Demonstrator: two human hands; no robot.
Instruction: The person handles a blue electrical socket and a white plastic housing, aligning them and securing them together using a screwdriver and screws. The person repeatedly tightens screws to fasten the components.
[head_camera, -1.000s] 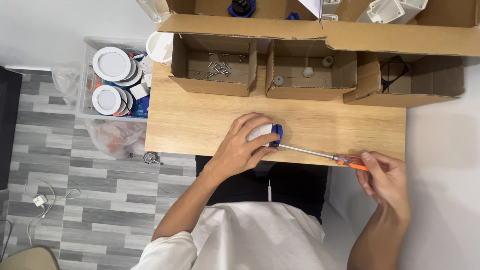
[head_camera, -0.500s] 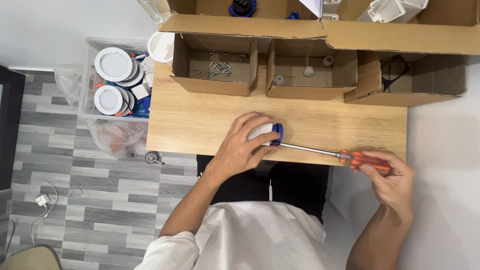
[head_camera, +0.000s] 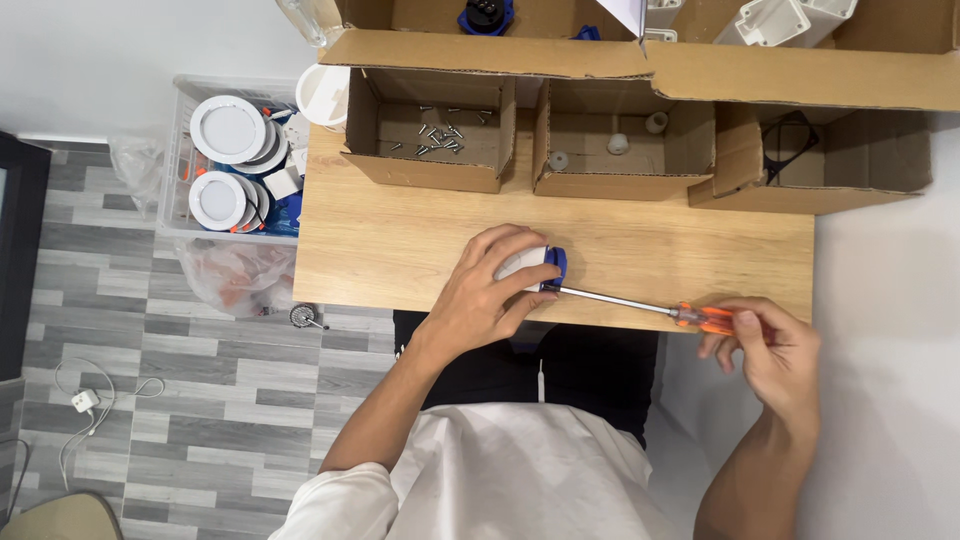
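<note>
My left hand is wrapped over a small white and blue round part that rests on the wooden table near its front edge. My right hand grips the orange handle of a screwdriver. Its metal shaft lies almost level and the tip meets the blue side of the part. Most of the part is hidden under my left fingers.
Three open cardboard boxes stand along the table's back: one with loose screws, one with small white pieces, one with a black wire frame. A clear bin of round white lamps sits on the floor at left.
My right hand has shifted its hold on the screwdriver handle, opening then closing around it. The left hand and the part have stayed put.
</note>
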